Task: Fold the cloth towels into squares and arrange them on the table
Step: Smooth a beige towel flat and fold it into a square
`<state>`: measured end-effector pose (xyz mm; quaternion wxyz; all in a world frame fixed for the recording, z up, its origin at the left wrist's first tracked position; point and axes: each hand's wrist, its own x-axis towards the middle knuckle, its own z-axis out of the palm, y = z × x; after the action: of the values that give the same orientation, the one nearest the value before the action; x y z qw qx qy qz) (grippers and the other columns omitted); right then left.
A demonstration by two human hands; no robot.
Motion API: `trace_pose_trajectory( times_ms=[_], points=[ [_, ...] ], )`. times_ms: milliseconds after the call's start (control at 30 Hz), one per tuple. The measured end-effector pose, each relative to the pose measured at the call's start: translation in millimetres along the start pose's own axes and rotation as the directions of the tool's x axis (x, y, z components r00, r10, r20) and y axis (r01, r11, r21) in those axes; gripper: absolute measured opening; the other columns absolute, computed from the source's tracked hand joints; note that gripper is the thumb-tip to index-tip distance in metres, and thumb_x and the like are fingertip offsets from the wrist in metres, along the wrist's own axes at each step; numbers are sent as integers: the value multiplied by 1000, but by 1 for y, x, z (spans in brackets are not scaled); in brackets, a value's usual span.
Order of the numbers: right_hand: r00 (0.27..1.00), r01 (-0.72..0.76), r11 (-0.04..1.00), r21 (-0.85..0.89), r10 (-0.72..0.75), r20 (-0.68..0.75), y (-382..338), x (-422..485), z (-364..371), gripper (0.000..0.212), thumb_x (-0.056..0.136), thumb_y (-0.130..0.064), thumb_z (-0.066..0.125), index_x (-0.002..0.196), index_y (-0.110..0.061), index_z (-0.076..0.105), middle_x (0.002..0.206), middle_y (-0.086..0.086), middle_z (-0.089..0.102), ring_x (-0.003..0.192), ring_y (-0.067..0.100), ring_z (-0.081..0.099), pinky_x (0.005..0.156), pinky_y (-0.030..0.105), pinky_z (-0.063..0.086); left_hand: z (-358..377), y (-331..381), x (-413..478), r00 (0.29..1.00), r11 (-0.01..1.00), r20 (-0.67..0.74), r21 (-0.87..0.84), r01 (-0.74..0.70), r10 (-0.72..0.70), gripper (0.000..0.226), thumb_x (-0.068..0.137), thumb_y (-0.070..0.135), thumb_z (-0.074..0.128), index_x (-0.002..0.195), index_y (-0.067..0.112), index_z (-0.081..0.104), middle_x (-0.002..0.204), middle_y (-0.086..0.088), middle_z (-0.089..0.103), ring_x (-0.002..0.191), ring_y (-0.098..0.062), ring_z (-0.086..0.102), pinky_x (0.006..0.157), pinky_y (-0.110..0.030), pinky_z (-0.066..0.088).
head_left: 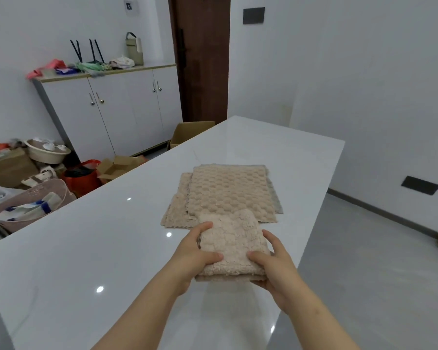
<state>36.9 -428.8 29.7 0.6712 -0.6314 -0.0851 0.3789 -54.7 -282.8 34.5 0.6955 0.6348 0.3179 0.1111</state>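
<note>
Both hands (238, 258) grip folded towel (234, 245) — between them

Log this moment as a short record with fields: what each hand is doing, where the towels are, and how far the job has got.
left hand: grips the left side of the folded towel, thumb on top
right hand: grips its right side, thumb on top
folded towel: beige, roughly square, at the near edge of the unfolded towels
unfolded towels: beige, lying flat and overlapping; a grey one peeks out on the right
surface: glossy white table
progress: one towel folded, the flat ones not yet
</note>
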Motion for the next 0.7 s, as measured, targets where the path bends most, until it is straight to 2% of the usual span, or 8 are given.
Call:
trace_pose_trajectory(
  times_ms=[133,267,333,433,500,600,700],
  points=[
    [1000,20,1000,-19,-20,4,-24,23,-68,50,85,0,56,123,-32,45,107,2,65,91,23,67,67,34,57,72,7,23,998,999,-52,-42,-20,18,64,75,-5,70,119,36,48,105,10,52,94,-7,56,73,-23,52],
    [1000,8,998,-65,-7,17,-49,43,-133,48,86,-2,56,122,-32,47,106,0,65,86,22,67,70,38,57,140,17,44,995,998,-93,-61,-35,30,63,76,-5,68,119,35,47,104,11,52,91,-4,55,67,-19,50],
    [999,1,996,-90,2,36,-61,54,-160,46,86,-5,56,122,-32,47,104,-3,65,83,19,67,65,35,57,167,22,55,993,997,-112,-64,-42,35,63,76,-5,68,119,36,47,104,11,52,91,-4,55,66,-19,49],
    [999,-5,993,-114,11,49,-79,74,-192,42,87,-9,57,117,-35,44,100,-7,63,79,15,64,56,28,51,200,31,77,990,997,-139,-61,-44,35,63,77,-5,67,121,35,47,102,15,51,91,-3,54,67,-20,50],
    [998,-14,994,-108,20,51,-89,92,-212,41,87,-9,56,116,-35,43,99,-6,62,79,15,62,58,29,50,219,38,95,988,998,-150,-47,-43,35,63,78,-5,67,121,35,46,100,17,49,90,-2,53,66,-18,49],
    [998,-28,992,-125,34,43,-102,124,-235,43,86,-6,53,118,-33,44,101,-3,60,79,16,60,61,30,52,240,47,129,988,999,-153,-37,-32,26,64,78,-5,67,123,35,46,105,14,50,93,-5,54,72,-22,52],
    [999,-24,989,-148,29,32,-118,164,-255,45,84,-4,52,120,-31,46,103,-2,60,79,17,60,59,30,52,258,57,173,988,999,-151,-37,-28,22,64,78,-5,66,124,34,46,103,14,50,91,-6,55,67,-21,52]
  ],
)
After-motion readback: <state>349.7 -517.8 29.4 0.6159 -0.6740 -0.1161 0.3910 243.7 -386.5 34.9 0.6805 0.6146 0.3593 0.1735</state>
